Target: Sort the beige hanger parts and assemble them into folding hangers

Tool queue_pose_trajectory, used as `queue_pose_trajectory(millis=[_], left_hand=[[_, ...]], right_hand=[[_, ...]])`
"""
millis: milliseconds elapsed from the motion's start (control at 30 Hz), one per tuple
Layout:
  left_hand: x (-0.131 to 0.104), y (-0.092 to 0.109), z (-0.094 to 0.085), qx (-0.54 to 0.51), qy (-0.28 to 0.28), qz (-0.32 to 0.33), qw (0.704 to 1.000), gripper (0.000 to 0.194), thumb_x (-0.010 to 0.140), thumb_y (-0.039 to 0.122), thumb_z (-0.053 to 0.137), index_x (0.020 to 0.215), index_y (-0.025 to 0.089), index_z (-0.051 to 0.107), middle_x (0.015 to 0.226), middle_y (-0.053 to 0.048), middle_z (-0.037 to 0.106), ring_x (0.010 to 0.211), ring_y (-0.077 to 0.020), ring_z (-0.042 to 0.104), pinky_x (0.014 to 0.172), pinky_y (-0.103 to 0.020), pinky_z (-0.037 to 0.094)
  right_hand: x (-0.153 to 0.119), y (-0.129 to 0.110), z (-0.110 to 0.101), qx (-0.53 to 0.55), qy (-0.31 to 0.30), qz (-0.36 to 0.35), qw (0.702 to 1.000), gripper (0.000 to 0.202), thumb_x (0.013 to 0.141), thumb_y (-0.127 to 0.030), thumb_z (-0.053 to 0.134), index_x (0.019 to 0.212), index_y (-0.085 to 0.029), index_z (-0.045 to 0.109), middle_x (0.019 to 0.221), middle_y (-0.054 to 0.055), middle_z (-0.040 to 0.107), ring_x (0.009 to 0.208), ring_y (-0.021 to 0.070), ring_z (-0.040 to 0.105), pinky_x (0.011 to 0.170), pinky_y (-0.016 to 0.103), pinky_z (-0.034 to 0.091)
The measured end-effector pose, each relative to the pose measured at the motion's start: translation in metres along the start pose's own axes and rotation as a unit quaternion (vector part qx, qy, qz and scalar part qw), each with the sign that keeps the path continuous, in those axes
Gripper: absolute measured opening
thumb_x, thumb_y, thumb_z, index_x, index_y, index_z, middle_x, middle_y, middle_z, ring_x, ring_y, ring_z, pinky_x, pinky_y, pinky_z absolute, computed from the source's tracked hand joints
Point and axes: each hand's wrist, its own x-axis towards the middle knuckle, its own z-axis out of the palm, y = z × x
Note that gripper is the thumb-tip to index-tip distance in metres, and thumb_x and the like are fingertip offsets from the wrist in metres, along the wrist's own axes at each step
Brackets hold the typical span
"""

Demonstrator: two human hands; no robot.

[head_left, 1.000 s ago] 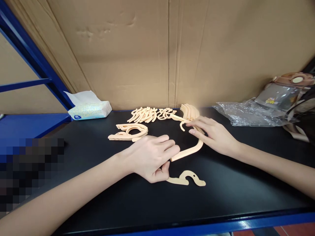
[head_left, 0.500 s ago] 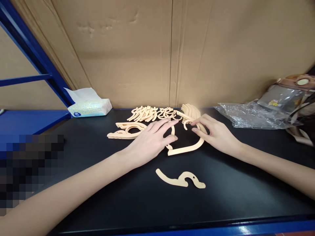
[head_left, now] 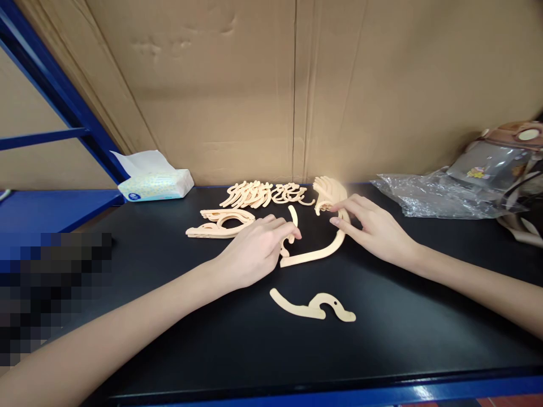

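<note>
My left hand (head_left: 258, 249) is closed on a short curved cream-coloured hanger piece (head_left: 293, 215), whose end sticks up past the fingertips. The thumb is mostly hidden. My right hand (head_left: 369, 223) has its thumb and fingers around the upper end of a long bent hanger arm (head_left: 316, 257). This arm curves down and left to the piece under my left hand; whether the two are joined I cannot tell. Nearer me lies a separate flat S-shaped hanger piece (head_left: 297, 310) with a small hole near its right end.
Folded hanger assemblies (head_left: 216, 232) lie left. Behind are piles of curved pieces (head_left: 248, 195), hook pieces (head_left: 288, 193) and a stack of bent arms (head_left: 328, 189). A tissue pack (head_left: 156, 186) stands back left; a clear plastic bag (head_left: 416, 195) and a bottle (head_left: 483, 164) are right. Cardboard (head_left: 212, 113) closes the back.
The long arm's lower end has shifted slightly left. My left hand's fingers have curled in around the short piece, and the upper part near my right fingertips has swung out of sight.
</note>
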Motion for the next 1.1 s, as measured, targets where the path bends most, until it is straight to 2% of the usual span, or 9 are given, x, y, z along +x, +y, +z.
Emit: queue_pose_trajectory(millis=[67,133,200,333,467,567,767,933,1100], left_hand=[[0.000,0.003,-0.001,-0.012,0.000,-0.012,1.000,0.029,0.084,0.005,0.041,0.099,0.019,0.061,0.088,-0.001,0.063,0.083,-0.0176,0.055,0.073,-0.030,0.043],[0.000,0.005,-0.001,-0.006,0.008,-0.012,1.000,0.014,0.088,0.026,0.052,0.095,0.018,0.062,0.086,-0.002,0.062,0.082,-0.0185,0.055,0.071,-0.031,0.042],[0.000,0.003,0.000,0.007,0.012,-0.004,1.000,0.024,0.082,0.040,0.063,0.092,0.018,0.061,0.085,-0.002,0.062,0.082,-0.0190,0.056,0.070,-0.030,0.042],[0.001,0.000,0.002,0.024,0.007,0.007,1.000,0.017,0.083,0.034,0.064,0.090,0.019,0.059,0.081,0.000,0.060,0.079,-0.0171,0.056,0.067,-0.028,0.040],[0.001,0.000,0.001,0.071,-0.012,0.057,0.996,0.007,0.089,0.025,0.056,0.089,0.018,0.057,0.082,0.000,0.061,0.080,-0.0167,0.054,0.069,-0.028,0.038],[0.001,0.002,0.000,0.115,-0.021,0.093,0.989,0.009,0.091,0.022,0.049,0.089,0.017,0.057,0.083,-0.001,0.061,0.079,-0.0172,0.053,0.069,-0.029,0.037],[0.001,0.001,0.000,0.167,-0.034,0.118,0.978,0.014,0.093,0.017,0.042,0.093,0.016,0.057,0.085,-0.003,0.061,0.074,-0.0170,0.054,0.069,-0.031,0.038],[0.001,-0.001,0.000,0.152,-0.033,0.125,0.980,0.018,0.093,0.019,0.044,0.107,0.016,0.055,0.099,-0.004,0.063,0.085,-0.0178,0.058,0.073,-0.030,0.040],[0.002,-0.008,-0.003,0.154,-0.008,0.103,0.983,0.023,0.090,0.032,0.051,0.105,0.016,0.057,0.093,-0.004,0.062,0.085,-0.0196,0.056,0.076,-0.032,0.038]], right_hand=[[0.000,0.000,0.001,0.005,0.004,-0.004,1.000,0.027,0.093,-0.042,0.043,0.103,-0.022,0.059,0.097,0.006,0.062,0.091,0.0233,0.057,0.077,0.036,0.046],[0.000,0.000,0.001,0.013,0.014,-0.010,1.000,0.025,0.093,-0.041,0.043,0.099,-0.022,0.059,0.096,0.005,0.064,0.091,0.0230,0.057,0.078,0.036,0.046],[0.000,0.000,0.001,0.016,0.023,-0.019,0.999,0.025,0.094,-0.040,0.042,0.096,-0.023,0.059,0.095,0.005,0.065,0.092,0.0232,0.058,0.079,0.037,0.045],[0.001,0.000,0.001,0.013,0.018,-0.037,0.999,0.023,0.094,-0.038,0.041,0.095,-0.023,0.058,0.094,0.005,0.066,0.091,0.0242,0.058,0.079,0.039,0.044],[0.000,0.000,0.001,0.014,0.008,-0.038,0.999,0.019,0.094,-0.037,0.044,0.095,-0.023,0.057,0.091,0.004,0.066,0.089,0.0230,0.057,0.078,0.037,0.044],[0.001,0.000,0.002,0.013,0.005,-0.035,0.999,0.018,0.094,-0.037,0.045,0.093,-0.022,0.056,0.091,0.004,0.065,0.088,0.0219,0.055,0.078,0.037,0.043],[0.001,-0.001,0.001,0.020,-0.011,-0.035,0.999,0.020,0.094,-0.038,0.044,0.089,-0.022,0.055,0.085,0.004,0.062,0.084,0.0211,0.054,0.078,0.036,0.042],[0.001,-0.004,-0.001,0.017,-0.017,-0.044,0.999,0.022,0.095,-0.037,0.043,0.082,-0.022,0.051,0.083,0.003,0.060,0.083,0.0200,0.052,0.077,0.034,0.040],[0.001,-0.001,0.001,0.013,-0.017,-0.059,0.998,0.023,0.095,-0.036,0.044,0.078,-0.021,0.048,0.078,0.002,0.057,0.080,0.0193,0.051,0.075,0.033,0.039]])
